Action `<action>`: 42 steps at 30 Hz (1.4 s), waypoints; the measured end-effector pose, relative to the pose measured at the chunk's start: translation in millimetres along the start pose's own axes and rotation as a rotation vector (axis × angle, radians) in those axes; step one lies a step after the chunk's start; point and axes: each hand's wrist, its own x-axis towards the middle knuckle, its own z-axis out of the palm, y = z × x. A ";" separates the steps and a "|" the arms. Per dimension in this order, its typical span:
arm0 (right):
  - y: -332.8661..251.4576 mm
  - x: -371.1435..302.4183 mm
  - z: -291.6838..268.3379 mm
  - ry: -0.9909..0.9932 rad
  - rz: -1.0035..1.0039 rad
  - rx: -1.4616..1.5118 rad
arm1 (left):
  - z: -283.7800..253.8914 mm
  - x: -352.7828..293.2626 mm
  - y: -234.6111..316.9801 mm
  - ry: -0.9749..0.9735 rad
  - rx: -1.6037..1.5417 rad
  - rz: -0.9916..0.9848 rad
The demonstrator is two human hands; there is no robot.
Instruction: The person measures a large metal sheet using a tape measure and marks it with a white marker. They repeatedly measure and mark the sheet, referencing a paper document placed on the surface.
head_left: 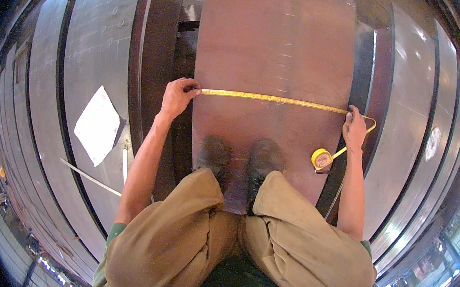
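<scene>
A yellow tape measure blade [275, 99] lies stretched straight across a reddish-brown steel plate [253, 38]. At the plate's left edge my left hand [177, 97] pinches the blade's end. My right hand [355, 126] grips the blade at the right edge, its fingers closed. Beyond that hand the blade bends back on itself and runs to the yellow tape measure case [322, 159], which rests near the plate's right edge. A row of short pale marks [286, 55] runs lengthwise along the plate.
Long grey steel beams [98, 32] lie on the left, with more steel beams [408, 96] on the right and dark gaps between them. A white sheet [97, 125] and a thin metal strip [90, 177] rest on the left. My dark shoes [266, 159] stand on the plate.
</scene>
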 end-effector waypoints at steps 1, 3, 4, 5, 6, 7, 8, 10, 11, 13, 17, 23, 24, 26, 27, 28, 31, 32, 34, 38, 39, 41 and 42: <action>-3.2 0.0 -0.7 0.010 0.007 0.021 | -1.9 0.5 -1.4 -0.020 0.014 -0.020; -9.3 0.4 -3.5 0.029 0.023 0.061 | -4.1 2.1 -4.3 -0.063 0.038 -0.061; -12.6 0.1 -5.1 0.026 0.027 0.064 | -4.9 2.2 -6.1 -0.064 0.036 -0.050; -16.9 0.3 -4.8 0.030 0.016 0.057 | -6.2 2.2 -7.9 -0.065 0.035 -0.038; -17.2 -0.5 -4.8 0.035 0.009 0.044 | -5.0 2.7 -8.5 -0.070 0.030 -0.023; -17.3 -0.8 -5.0 0.040 0.002 0.032 | -3.9 3.4 -9.0 -0.070 0.035 -0.026; -17.2 0.4 -5.3 0.028 0.005 0.040 | -3.3 4.1 -9.5 -0.070 0.041 -0.030; -15.3 3.1 -6.2 0.008 0.015 0.055 | -2.0 4.2 -8.5 -0.068 0.052 -0.027; -14.6 3.1 -6.2 0.006 0.030 0.037 | -1.6 3.8 -8.1 -0.066 0.059 -0.024; -13.7 5.0 -4.3 0.005 0.055 0.003 | -1.6 4.2 -9.8 -0.061 0.059 -0.020; -6.5 3.5 -3.2 0.031 -0.033 0.023 | 2.7 2.7 -14.8 -0.025 0.005 0.027; 2.8 2.8 3.3 0.052 -0.030 0.041 | -0.3 3.1 -9.6 -0.055 0.031 0.006; 2.0 1.3 3.4 0.046 -0.038 0.036 | -1.1 2.6 -9.4 -0.074 0.045 -0.021; 0.2 2.0 4.1 0.046 -0.052 0.039 | -1.4 0.6 -8.3 -0.049 0.031 -0.029; 2.3 1.9 4.9 0.053 -0.057 0.045 | -0.6 0.3 -7.5 -0.039 0.022 -0.030; 4.6 1.6 5.3 0.061 -0.061 0.050 | 0.2 1.1 -6.6 -0.041 0.029 -0.024; 1.8 -0.2 5.7 0.106 -0.122 -0.016 | 1.3 0.3 -13.4 -0.021 0.030 0.013; -1.0 0.0 6.2 0.104 -0.124 0.000 | 2.2 -0.5 -17.3 0.001 0.011 0.043; -2.6 -0.3 4.2 0.101 -0.122 0.020 | 3.8 -1.1 -19.1 0.019 -0.006 0.063; 0.8 1.3 2.6 0.089 -0.113 -0.016 | 6.1 -0.8 -15.3 0.030 0.000 0.047; 1.0 1.6 2.7 0.090 -0.120 -0.008 | 6.0 -1.4 -14.6 0.039 -0.001 0.048; 1.5 2.3 2.6 0.084 -0.118 -0.011 | 6.6 -2.4 -13.0 0.048 -0.003 0.053; 0.7 2.2 2.9 0.076 -0.109 -0.019 | 6.7 -3.2 -13.3 0.053 -0.003 0.054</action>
